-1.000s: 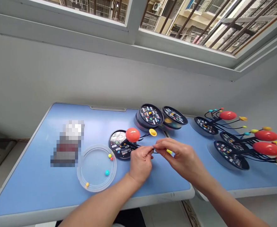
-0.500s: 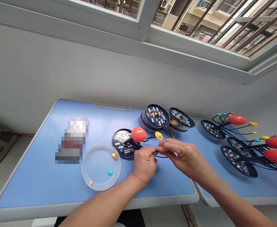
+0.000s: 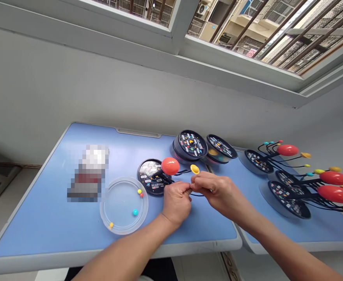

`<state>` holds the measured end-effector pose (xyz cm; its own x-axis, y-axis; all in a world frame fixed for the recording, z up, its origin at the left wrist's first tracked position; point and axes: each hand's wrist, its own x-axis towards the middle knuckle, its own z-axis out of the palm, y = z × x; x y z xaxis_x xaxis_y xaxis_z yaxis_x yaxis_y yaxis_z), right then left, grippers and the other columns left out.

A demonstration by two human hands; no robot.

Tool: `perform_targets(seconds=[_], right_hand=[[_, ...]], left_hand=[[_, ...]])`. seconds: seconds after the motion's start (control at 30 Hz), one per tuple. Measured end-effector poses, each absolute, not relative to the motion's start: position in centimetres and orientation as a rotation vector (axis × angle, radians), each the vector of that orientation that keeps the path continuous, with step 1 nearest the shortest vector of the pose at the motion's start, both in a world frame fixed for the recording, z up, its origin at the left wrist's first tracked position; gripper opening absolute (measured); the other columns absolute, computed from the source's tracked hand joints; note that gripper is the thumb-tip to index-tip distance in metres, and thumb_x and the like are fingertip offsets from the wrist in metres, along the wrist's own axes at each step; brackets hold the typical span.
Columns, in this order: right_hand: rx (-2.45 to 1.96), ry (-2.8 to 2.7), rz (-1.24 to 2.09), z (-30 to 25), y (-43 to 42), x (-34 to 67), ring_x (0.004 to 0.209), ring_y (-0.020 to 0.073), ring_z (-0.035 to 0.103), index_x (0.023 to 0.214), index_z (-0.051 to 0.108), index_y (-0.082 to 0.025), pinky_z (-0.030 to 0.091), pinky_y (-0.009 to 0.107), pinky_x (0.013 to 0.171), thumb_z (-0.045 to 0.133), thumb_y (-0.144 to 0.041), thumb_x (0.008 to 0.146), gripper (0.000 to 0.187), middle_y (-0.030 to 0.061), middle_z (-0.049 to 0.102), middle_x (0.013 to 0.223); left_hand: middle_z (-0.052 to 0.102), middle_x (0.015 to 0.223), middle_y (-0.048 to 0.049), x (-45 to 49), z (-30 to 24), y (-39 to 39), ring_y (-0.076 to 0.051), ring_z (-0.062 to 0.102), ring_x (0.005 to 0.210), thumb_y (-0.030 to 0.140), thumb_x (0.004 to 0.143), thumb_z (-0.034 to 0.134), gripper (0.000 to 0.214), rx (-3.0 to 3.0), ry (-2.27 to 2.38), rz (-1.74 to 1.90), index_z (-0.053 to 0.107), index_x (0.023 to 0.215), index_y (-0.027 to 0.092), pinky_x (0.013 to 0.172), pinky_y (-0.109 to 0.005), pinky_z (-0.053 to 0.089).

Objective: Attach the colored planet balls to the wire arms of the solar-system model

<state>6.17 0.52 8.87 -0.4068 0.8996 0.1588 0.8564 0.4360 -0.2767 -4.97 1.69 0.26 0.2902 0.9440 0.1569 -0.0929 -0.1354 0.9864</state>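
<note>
A solar system model stands before me, with a round black printed base (image 3: pixel 150 187), a large red ball (image 3: pixel 170 166) on its stem and a yellow ringed planet (image 3: pixel 194 169) on one thin black arm. Just right of the base, my left hand (image 3: pixel 177 203) is closed around a thin black arm of the model. My right hand (image 3: pixel 215 189) meets it there, thumb and fingers pinched together at the left fingertips. What the right fingers hold is hidden. Another black arm (image 3: pixel 199 195) passes below my right hand.
Left of the model lies a clear round lid (image 3: pixel 102 216) holding a cyan ball (image 3: pixel 135 212) and small yellow, red and orange balls. A blurred-out object (image 3: pixel 87 173) is farther left. Round kits (image 3: pixel 190 144) stand at the back; several assembled models (image 3: pixel 290 199) occupy the right table.
The view has shifted slightly, moving the right-hand models leftward in the picture. My hands stay together at the model's arm, with the right fingers slightly turned.
</note>
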Motion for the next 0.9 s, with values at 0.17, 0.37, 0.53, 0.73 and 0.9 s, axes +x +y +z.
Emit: perform_targets(seconds=[0.17, 0.37, 0.53, 0.73, 0.9], right_hand=[[-1.525, -2.384, 0.228, 8.9, 0.6, 5.7, 0.055, 0.0141, 0.047, 0.057, 0.043, -0.021, 0.037, 0.024, 0.051, 0.036, -0.013, 0.087, 0.032, 0.0023, 0.056, 0.061], [-1.497, -2.24, 0.198, 8.8, 0.5, 5.6, 0.065, 0.0161, 0.056, 0.075, 0.058, -0.021, 0.046, 0.026, 0.058, 0.04, -0.016, 0.088, 0.023, 0.0055, 0.062, 0.078], [-1.564, -2.026, 0.111, 9.8, -1.1, 6.0, 0.065, 0.0165, 0.057, 0.099, 0.061, -0.022, 0.05, 0.03, 0.062, 0.05, -0.022, 0.085, 0.018, 0.0061, 0.062, 0.089], [-1.584, -1.92, 0.036, 10.4, -4.0, 5.6, 0.073, 0.0205, 0.061, 0.08, 0.064, -0.025, 0.051, 0.03, 0.059, 0.05, -0.028, 0.087, 0.016, 0.0052, 0.065, 0.084], [-1.546, -1.917, 0.013, 9.9, -4.8, 5.7, 0.073, 0.0208, 0.06, 0.083, 0.063, -0.024, 0.05, 0.032, 0.061, 0.05, -0.024, 0.088, 0.014, 0.0051, 0.064, 0.082]], left_hand=[[0.052, 0.052, 0.0026, -5.0, 0.3, 1.8, -0.009, 0.05, 0.048, 0.007, 0.078, 0.048, 0.027, 1.362, 0.844, 1.141, 0.068, 0.064, 0.017, 0.048, -0.018, 0.041], [0.061, 0.061, -0.0002, -5.1, 0.5, 1.9, -0.01, 0.055, 0.049, 0.01, 0.081, 0.046, 0.025, 1.369, 0.901, 1.177, 0.069, 0.075, 0.016, 0.048, -0.019, 0.046], [0.067, 0.072, -0.003, -5.1, 0.5, 1.8, -0.01, 0.057, 0.049, 0.013, 0.083, 0.049, 0.023, 1.41, 0.943, 1.202, 0.07, 0.089, 0.017, 0.045, -0.02, 0.047], [0.072, 0.088, -0.0056, -5.2, 0.3, 1.5, -0.015, 0.064, 0.063, 0.008, 0.077, 0.054, 0.027, 1.493, 1.023, 1.257, 0.069, 0.098, 0.018, 0.066, -0.029, 0.055], [0.069, 0.101, -0.0081, -6.7, 1.5, -0.3, -0.019, 0.065, 0.086, 0.005, 0.077, 0.049, 0.034, 1.495, 1.139, 1.297, 0.066, 0.104, 0.017, 0.076, -0.031, 0.054]])
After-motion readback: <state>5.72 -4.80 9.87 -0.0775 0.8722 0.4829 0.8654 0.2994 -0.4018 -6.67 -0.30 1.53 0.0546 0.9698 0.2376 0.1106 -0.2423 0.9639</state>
